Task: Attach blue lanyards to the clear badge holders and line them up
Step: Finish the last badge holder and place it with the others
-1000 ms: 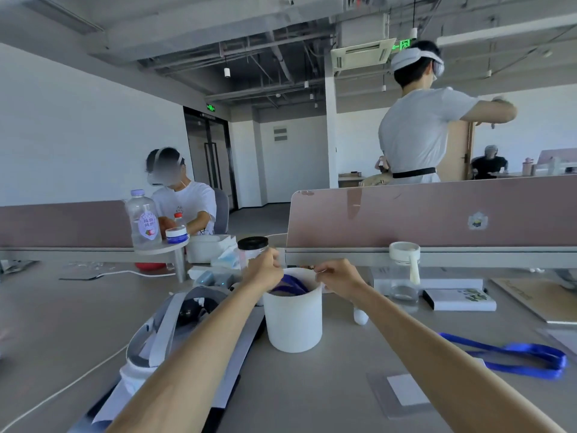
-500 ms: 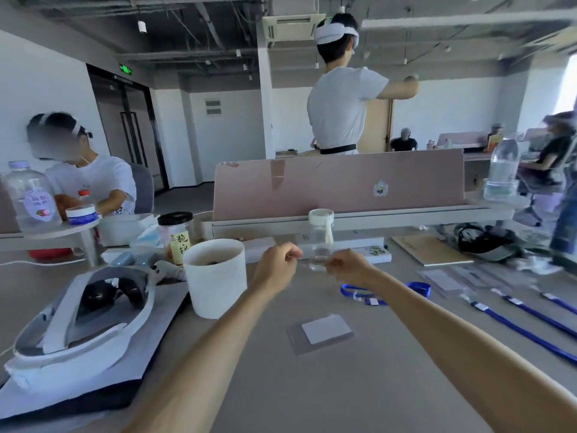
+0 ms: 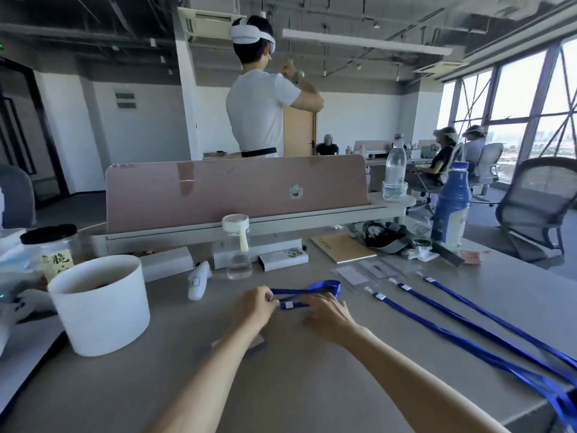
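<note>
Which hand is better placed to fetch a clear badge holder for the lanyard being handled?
Probably the right hand: it is nearer the holders, which lie to its right. The left hand pinches the lanyard end.

Head view, angled down, desk (image 3: 281,385) close

Royal-blue lanyards (image 3: 468,326), a plain white bucket (image 3: 103,310), a grey desk (image 3: 281,385), a pink divider (image 3: 237,189)
</note>
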`<state>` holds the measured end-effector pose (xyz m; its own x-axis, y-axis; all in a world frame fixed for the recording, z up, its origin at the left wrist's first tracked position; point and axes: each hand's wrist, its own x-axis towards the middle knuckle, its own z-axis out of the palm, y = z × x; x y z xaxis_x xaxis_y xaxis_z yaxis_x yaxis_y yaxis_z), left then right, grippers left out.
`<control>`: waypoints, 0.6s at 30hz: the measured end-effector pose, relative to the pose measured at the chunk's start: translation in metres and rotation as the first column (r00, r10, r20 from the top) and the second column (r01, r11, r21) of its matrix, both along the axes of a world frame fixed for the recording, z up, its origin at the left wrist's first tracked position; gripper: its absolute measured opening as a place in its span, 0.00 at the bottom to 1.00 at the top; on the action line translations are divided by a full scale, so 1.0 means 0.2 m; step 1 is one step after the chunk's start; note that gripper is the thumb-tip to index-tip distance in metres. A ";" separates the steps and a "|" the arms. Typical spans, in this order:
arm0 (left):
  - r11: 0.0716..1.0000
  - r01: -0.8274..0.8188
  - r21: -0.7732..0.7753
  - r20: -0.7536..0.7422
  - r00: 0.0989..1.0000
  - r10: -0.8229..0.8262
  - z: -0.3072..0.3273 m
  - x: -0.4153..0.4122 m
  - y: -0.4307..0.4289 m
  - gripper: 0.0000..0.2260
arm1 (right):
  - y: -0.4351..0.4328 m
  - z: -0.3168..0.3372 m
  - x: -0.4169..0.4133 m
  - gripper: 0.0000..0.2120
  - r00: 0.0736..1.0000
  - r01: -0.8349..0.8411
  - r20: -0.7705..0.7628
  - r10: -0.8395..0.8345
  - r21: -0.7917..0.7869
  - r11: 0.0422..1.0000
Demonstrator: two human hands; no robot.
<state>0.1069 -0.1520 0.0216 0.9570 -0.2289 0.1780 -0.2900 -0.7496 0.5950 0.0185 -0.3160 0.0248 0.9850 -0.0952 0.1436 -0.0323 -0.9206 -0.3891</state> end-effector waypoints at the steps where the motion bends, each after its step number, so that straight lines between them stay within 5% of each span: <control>1: 1.000 -0.003 0.002 0.003 1.000 0.003 -0.01 0.02 -0.01 0.04 | 0.00 -0.01 0.01 0.23 1.000 -0.007 0.010 0.007 -0.019 1.000; 6: 0.999 0.031 -0.025 0.082 0.996 -0.029 0.00 0.01 0.03 0.02 | 0.09 -0.05 0.07 0.21 0.996 0.011 0.093 -0.003 -0.080 0.997; 10: 0.997 0.009 -0.079 0.106 0.994 -0.001 0.01 -0.03 0.19 0.04 | 0.24 -0.07 0.15 0.21 0.987 -0.003 0.162 -0.002 0.026 1.000; 15: 0.989 -0.008 -0.150 0.027 1.000 0.012 0.00 -0.06 0.47 0.05 | 0.46 -0.07 0.22 0.14 0.972 -0.128 0.217 0.093 0.155 0.980; 18: 0.995 0.076 -0.067 -0.149 0.985 -0.085 -0.03 -0.11 0.61 0.20 | 0.56 -0.07 0.24 0.10 0.971 -0.130 0.232 0.054 0.324 0.937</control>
<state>0.0839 -0.0299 0.0153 0.9528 -0.2998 0.0481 -0.2510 -0.6886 0.6803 0.0661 -0.2047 0.0098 0.9404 -0.0850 0.3293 0.1659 -0.7306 -0.6623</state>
